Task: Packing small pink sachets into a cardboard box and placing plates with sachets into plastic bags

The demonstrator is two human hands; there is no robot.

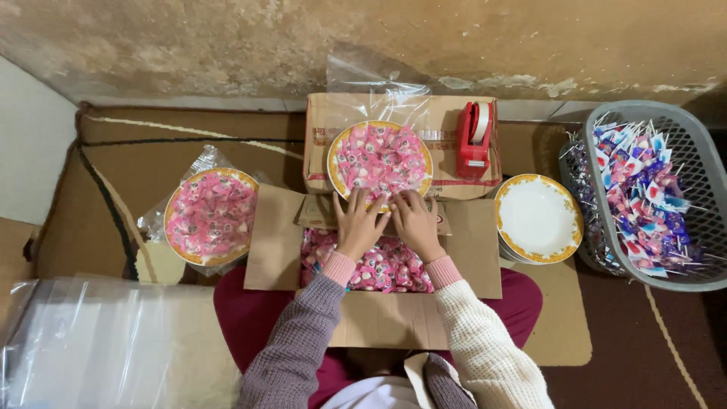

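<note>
A gold-rimmed plate (338, 145) heaped with pink wrapped candies sits on a closed cardboard box (439, 113), with clear plastic around its far side. My left hand (359, 224) and my right hand (413, 220) rest side by side at the plate's near rim, fingers spread and touching the candies at its edge. Below my wrists an open cardboard box (276, 242) holds more pink candies. Neither hand clearly grips anything.
A second candy-filled plate (173, 220) in clear plastic lies at the left. A stack of empty white plates (539, 218) stands right of the box, a red tape dispenser (474, 138) behind them. A grey basket (681, 129) holds several lollipops. Clear plastic bags (98, 341) lie near left.
</note>
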